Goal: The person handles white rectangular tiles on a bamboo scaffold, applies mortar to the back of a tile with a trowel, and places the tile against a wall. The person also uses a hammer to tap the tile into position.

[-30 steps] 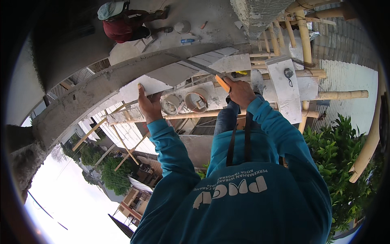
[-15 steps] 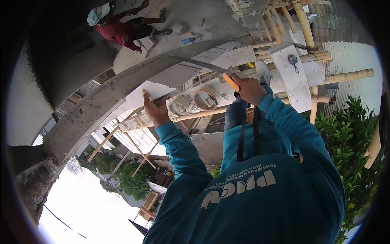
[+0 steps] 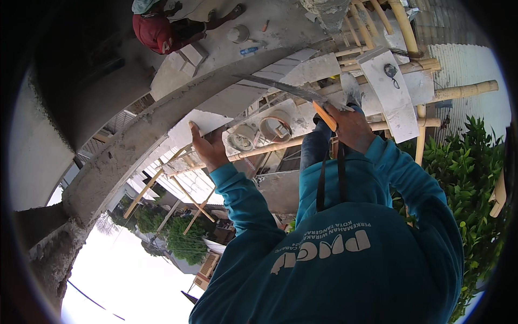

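Note:
My right hand (image 3: 349, 127) is wrapped round the orange handle of a hand saw (image 3: 286, 88). Its long grey blade reaches left across pale blocks, the tip near the concrete beam. My left hand (image 3: 209, 147) grips the near edge of a white block (image 3: 200, 120), thumb on its upper face and fingers partly hidden behind it. Right beside that block, a longer pale block (image 3: 233, 100) lies along the beam with the blade at its far end. Whether the teeth are in a cut cannot be made out.
A rough concrete beam (image 3: 127, 141) curves along the left. Two buckets (image 3: 241, 138) (image 3: 275, 128) stand beside bamboo scaffolding (image 3: 464, 92). A white slab (image 3: 389, 94) with a small dark tool lies at right. A person in red (image 3: 154, 33) crouches beyond, near stacked blocks (image 3: 186, 58).
My right hand has drawn the saw back, rightward and slightly nearer me. My left hand stays on the white block. The person in red has shifted, with an arm now off the stacked blocks.

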Tool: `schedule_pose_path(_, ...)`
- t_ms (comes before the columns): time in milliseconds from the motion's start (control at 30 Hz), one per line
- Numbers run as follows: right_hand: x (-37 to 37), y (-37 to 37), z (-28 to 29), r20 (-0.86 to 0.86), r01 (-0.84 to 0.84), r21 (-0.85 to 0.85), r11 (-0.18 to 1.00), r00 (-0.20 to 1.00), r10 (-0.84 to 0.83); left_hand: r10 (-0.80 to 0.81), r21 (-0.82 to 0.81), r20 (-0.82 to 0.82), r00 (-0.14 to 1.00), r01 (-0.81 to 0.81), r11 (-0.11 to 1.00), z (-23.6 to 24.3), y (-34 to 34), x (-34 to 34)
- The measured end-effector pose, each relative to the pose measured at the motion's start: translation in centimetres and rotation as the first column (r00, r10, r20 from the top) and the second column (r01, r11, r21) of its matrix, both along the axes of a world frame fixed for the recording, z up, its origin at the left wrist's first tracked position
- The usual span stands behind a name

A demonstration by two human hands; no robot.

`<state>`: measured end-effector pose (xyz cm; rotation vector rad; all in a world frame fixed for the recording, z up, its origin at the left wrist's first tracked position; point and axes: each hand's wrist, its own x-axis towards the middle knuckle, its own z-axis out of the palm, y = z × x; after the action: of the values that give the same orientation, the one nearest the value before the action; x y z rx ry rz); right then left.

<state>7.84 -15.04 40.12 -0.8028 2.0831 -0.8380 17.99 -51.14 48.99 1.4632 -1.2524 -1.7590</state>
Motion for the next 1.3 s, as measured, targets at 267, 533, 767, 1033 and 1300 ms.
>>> schedule_pose_path(267,-1.4,-9.8,-5.5,-0.176,-0.047,-0.04,0.998,0.984,0.039,-0.047,0.06,0.013,0.999,0.047,0.997,0.7,-0.3,-0.8)
schedule_pose_path(533,-1.7,2.3,-0.2,-0.049,-0.015,-0.044,0.999,0.999,0.013,0.003,0.066,-0.035,0.999,-0.001,0.998,0.3,0.0,-0.5)
schedule_pose_path(767,-2.1,-8.6,-5.9,-0.116,-0.062,-0.036,0.997,0.992,0.057,-0.04,0.055,-0.021,0.999,0.041,0.998,0.5,0.5,-0.9)
schedule_pose_path(1033,-2.9,-2.3,-4.2,-0.063,-0.114,0.028,0.993,0.991,0.116,0.005,0.034,-0.014,1.0,-0.004,0.999,0.2,0.5,-0.7)
schedule_pose_path(1300,-1.3,-2.3,-4.4,-0.075,-0.004,-0.047,0.999,0.997,0.001,-0.006,0.063,-0.037,0.999,0.009,0.998,0.0,-0.6,0.2)
